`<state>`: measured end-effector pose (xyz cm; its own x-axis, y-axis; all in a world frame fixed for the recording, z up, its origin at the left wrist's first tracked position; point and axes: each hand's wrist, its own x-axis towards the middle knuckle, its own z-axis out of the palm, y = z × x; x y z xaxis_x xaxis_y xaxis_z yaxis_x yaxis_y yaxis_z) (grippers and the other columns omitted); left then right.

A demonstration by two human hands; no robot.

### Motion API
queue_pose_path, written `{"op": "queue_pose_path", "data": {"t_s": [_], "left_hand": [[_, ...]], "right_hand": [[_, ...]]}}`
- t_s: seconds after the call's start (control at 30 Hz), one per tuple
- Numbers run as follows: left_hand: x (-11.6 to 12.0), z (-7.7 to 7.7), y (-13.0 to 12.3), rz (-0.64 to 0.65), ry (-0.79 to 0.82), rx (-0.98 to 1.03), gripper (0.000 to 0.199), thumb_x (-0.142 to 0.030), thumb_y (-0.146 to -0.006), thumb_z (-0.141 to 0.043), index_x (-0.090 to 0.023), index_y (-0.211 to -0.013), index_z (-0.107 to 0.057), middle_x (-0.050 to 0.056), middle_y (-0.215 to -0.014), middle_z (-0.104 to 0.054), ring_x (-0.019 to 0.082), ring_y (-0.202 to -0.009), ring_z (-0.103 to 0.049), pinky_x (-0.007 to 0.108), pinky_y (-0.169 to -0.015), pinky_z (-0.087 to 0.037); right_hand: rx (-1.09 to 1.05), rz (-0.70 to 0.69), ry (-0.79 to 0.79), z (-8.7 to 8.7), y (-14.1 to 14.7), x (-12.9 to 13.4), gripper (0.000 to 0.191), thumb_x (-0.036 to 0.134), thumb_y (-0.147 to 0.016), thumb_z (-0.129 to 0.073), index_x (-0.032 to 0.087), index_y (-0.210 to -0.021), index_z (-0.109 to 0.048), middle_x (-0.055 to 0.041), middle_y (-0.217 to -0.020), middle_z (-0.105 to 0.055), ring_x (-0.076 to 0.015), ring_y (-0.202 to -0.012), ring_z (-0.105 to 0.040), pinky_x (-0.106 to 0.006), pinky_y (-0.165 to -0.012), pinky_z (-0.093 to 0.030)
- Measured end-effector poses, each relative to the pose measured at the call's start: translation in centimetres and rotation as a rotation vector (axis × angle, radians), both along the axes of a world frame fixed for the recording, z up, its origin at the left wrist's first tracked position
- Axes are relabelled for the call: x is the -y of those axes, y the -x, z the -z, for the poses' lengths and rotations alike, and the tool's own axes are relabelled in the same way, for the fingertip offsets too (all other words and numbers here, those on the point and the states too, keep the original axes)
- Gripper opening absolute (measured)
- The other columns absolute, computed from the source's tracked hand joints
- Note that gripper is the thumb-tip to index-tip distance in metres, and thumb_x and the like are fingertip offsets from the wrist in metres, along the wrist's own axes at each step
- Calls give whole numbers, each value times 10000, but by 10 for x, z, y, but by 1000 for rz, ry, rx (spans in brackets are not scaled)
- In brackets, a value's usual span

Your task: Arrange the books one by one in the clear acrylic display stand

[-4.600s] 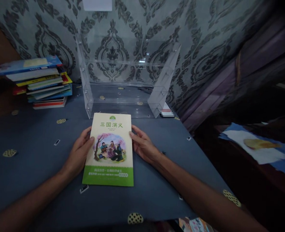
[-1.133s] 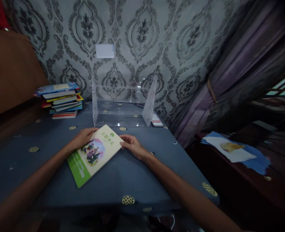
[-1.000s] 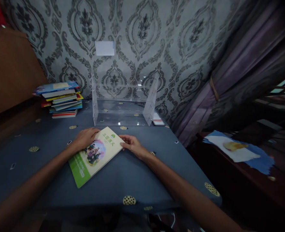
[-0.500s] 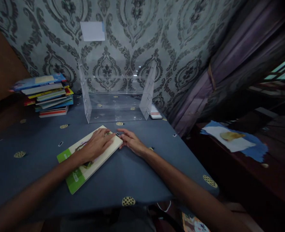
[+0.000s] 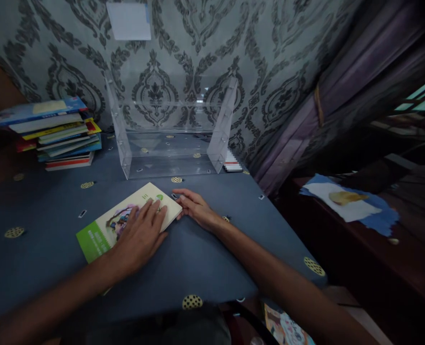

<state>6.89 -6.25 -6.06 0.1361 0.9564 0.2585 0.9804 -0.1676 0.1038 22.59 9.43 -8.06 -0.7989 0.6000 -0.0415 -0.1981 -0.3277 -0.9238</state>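
A cream book with a green lower band point(image 5: 93, 242) lies flat and slanted on the blue patterned table. My left hand point(image 5: 140, 235) rests on its cover, palm down, with the fingers spread toward the top edge. At the book's right corner is my right hand point(image 5: 197, 209), its fingers loosely extended and apart, the fingertips beside or touching that corner. Behind the book stands a clear acrylic rack point(image 5: 123, 148) with nothing on its shelves.
Several stacked books point(image 5: 68, 134) stand at the back left. A small white item point(image 5: 232, 162) lies right of the rack. Beyond the table's right edge are a purple curtain point(image 5: 327, 105) and a blue and white cloth point(image 5: 345, 203). The patterned wall is behind.
My left hand has slid down and toward me across the cover, uncovering the picture and upper part of the book. My right hand has hardly moved. The view has tilted down slightly.
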Motion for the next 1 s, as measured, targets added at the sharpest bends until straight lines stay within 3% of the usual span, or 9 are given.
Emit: {"op": "queue_pose_path", "data": {"t_s": [0.2,0.43,0.67,0.87,1.0], "left_hand": [[0,-4,2,-17,33,78,485,-406,-990,-431,-198,-1425,-478,183,-1517,-479,379,-1426,-397,620,-1142,-301],[2,-11,3,-38,25,152,460,-416,-987,-430,-213,-1387,-534,164,-1440,-571,347,-1325,-534,542,-1095,-410],[1,-27,7,-65,26,176,410,-427,-991,-407,-298,-1326,-604,99,-1283,-697,306,-1146,-667,429,-904,-554],[0,-25,6,-57,35,125,411,-404,-992,-395,-287,-1325,-606,102,-1317,-678,317,-1159,-658,461,-893,-558],[2,-22,0,-47,55,68,393,-424,-963,-482,-248,-1286,-622,125,-1342,-654,335,-1197,-621,469,-919,-539]], "right_hand": [[-9,-12,-8,0,0,0,357,384,-838,-744,205,-1132,-650,8,-811,-657,-118,-675,-631,-246,-594,-574],[-32,-41,72,-5,-3,-3,399,422,-810,-779,188,-1116,-674,-12,-835,-692,-107,-666,-641,-223,-582,-563],[-29,-59,64,-8,-5,-3,400,431,-825,-768,187,-1128,-675,2,-809,-680,-100,-653,-641,-221,-587,-559],[-18,-53,39,-10,-5,-3,392,458,-840,-743,184,-1113,-677,-1,-807,-675,-103,-657,-642,-221,-577,-555],[41,-34,-61,-8,-5,-2,419,437,-801,-778,191,-1122,-669,26,-773,-659,-85,-588,-613,-214,-557,-529]]}}
